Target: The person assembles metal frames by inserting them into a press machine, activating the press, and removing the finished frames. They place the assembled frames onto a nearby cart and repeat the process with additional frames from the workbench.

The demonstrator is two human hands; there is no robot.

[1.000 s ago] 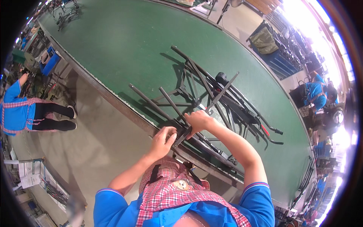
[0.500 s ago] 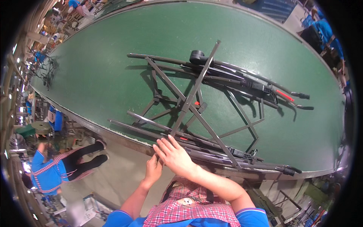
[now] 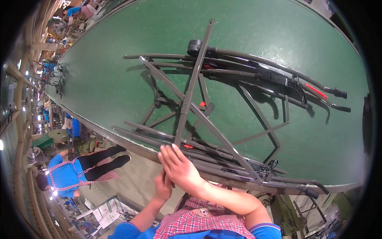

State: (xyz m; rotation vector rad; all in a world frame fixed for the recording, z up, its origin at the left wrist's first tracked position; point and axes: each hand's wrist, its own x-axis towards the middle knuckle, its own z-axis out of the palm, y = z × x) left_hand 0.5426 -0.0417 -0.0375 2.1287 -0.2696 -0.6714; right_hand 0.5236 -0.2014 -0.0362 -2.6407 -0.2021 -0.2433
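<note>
A dark grey folding stroller frame (image 3: 187, 101) lies on its side on the green table, with two long flat bars crossing at its middle. My right hand (image 3: 181, 169) rests at the frame's near side, palm down. Its fingers are stretched out close together at the lower end of one crossing bar. Just beneath and to the left, my left hand (image 3: 162, 186) is half covered by the right one. The left fingers are curled; what they hold, if anything, is hidden.
The green table (image 3: 95, 83) has a raised metal rim along its near edge. Black handle ends (image 3: 340, 93) of the tubes point right. Another dark frame (image 3: 57, 77) lies at the table's far left. A person in blue (image 3: 69, 177) works at the lower left.
My view has shifted, so the frame and the person at the left appear displaced. Both hands stay together at the near end of the crossing bar.
</note>
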